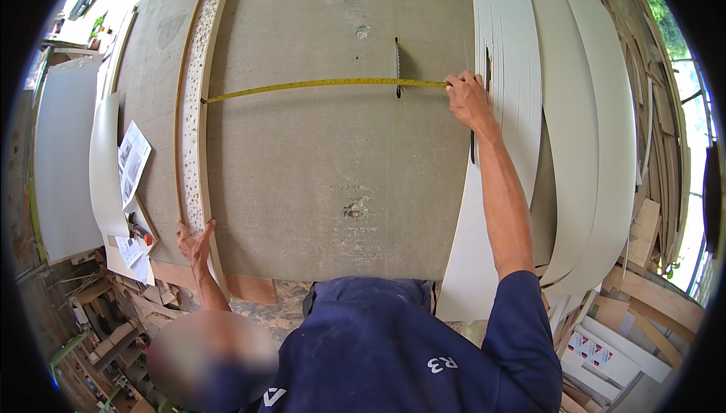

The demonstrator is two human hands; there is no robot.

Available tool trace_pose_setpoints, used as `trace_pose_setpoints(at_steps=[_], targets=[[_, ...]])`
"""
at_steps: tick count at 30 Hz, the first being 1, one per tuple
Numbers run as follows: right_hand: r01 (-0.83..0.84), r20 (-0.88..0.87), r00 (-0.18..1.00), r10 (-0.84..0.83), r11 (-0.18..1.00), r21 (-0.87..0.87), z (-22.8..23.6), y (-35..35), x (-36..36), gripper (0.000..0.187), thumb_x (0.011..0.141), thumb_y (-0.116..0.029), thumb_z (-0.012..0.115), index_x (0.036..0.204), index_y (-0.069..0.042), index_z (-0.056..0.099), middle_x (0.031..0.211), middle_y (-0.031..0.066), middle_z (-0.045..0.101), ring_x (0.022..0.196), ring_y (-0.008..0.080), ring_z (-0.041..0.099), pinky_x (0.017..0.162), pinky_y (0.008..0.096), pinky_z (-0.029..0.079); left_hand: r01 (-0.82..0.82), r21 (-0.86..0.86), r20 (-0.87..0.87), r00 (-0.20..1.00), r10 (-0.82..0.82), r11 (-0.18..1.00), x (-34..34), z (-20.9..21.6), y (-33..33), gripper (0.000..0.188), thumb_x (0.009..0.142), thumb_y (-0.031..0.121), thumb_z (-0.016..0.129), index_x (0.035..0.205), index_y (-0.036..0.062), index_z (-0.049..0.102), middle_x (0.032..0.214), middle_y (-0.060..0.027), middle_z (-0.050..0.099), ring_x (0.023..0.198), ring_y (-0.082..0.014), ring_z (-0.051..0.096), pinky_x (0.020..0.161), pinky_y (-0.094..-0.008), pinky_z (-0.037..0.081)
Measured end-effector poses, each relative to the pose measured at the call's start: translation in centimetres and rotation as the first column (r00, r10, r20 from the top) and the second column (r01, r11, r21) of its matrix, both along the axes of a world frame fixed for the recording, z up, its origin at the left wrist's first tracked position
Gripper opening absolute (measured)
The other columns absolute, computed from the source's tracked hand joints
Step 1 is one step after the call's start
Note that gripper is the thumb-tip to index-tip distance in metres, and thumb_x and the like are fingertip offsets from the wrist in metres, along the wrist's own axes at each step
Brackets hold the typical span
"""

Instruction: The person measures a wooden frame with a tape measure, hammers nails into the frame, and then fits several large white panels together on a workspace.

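Observation:
A yellow measuring tape (pixel 325 84) is stretched across the grey-brown worktable (pixel 302 156). Its left end meets the right edge of a long, narrow speckled white board (pixel 198 50). The other end is in my right hand (pixel 470 99), whose closed fingers rest beside the white sheets; whether a tape case is inside them is hidden. Near the board's close end, my left hand (pixel 197 242) grips it across its width, thumb on one edge and fingers on the other. A thin dark serrated blade (pixel 398 69) lies by the tape, just left of my right hand.
Large white sheets (pixel 582 110) overlap along the table's right side, the nearest one marked with dark slits. Printed papers (pixel 134 157) and a red-and-black tool (pixel 140 233) lie at the left. Wood offcuts (pixel 98 341) crowd the lower left; stacked planks (pixel 658 110) stand far right.

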State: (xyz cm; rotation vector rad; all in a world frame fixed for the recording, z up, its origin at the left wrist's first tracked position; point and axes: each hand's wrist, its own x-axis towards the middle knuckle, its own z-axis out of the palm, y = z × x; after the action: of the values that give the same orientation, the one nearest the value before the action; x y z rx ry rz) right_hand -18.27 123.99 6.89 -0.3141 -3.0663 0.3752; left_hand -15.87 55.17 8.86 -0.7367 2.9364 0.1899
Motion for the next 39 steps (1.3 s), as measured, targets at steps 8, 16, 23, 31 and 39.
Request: trace_pose_setpoints(at_steps=[8,16,23,31,39], targets=[[0.002,-0.012,1.000,-0.002,1.000,-0.007,0.0,-1.4,-0.2,0.016,0.094,-0.020,0.055,0.104,-0.011,0.064,0.107,0.0100,0.056,0.103,0.0328,0.053,0.080,0.0483,0.054,0.000,-0.039,-0.025,1.000,-0.001,0.999,-0.4,-0.7,-2.0,0.113,0.058,0.056,0.082,0.146,0.0000,0.038,0.131,-0.0287,0.050,0.121,-0.0428,0.051,0.102,-0.0448,0.042],[-0.006,-0.020,1.000,0.006,1.000,-0.008,-0.8,-1.9,-0.4,0.016,0.096,-0.019,0.054,0.104,-0.010,0.063,0.107,0.0088,0.061,0.106,0.0311,0.052,0.081,0.0504,0.052,0.008,-0.032,0.011,1.000,-0.007,0.999,-0.9,-0.2,-2.1,0.115,0.058,0.058,0.081,0.147,-0.0015,0.037,0.133,-0.0293,0.050,0.122,-0.0432,0.050,0.103,-0.0451,0.040],[0.008,-0.029,1.000,-0.009,0.999,-0.034,-1.4,-2.4,-0.4,0.019,0.096,-0.019,0.053,0.108,-0.010,0.064,0.110,0.0076,0.061,0.108,0.0305,0.051,0.082,0.0555,0.050,-0.009,-0.027,0.031,0.999,0.010,1.000,-1.2,-0.4,-2.8,0.120,0.056,0.061,0.081,0.148,0.0009,0.035,0.135,-0.0271,0.048,0.125,-0.0416,0.047,0.106,-0.0447,0.039],[-0.011,-0.048,0.999,0.010,0.999,-0.033,-1.2,-2.6,-0.5,0.019,0.096,-0.018,0.053,0.108,-0.009,0.064,0.109,0.0081,0.061,0.107,0.0305,0.051,0.082,0.0548,0.050,-0.001,-0.055,-0.008,1.000,0.000,0.998,-1.1,-0.9,-3.4,0.119,0.056,0.060,0.082,0.147,-0.0015,0.036,0.129,-0.0260,0.052,0.122,-0.0411,0.050,0.104,-0.0438,0.040],[-0.019,-0.042,0.999,0.019,1.000,-0.005,-1.0,-2.9,-0.7,0.021,0.095,-0.017,0.055,0.110,-0.008,0.065,0.110,0.0098,0.062,0.106,0.0316,0.053,0.085,0.0499,0.051,0.002,-0.044,0.016,1.000,-0.002,0.999,-1.4,-0.4,-3.1,0.119,0.056,0.059,0.083,0.146,-0.0036,0.037,0.130,-0.0298,0.052,0.122,-0.0421,0.050,0.104,-0.0430,0.041]])
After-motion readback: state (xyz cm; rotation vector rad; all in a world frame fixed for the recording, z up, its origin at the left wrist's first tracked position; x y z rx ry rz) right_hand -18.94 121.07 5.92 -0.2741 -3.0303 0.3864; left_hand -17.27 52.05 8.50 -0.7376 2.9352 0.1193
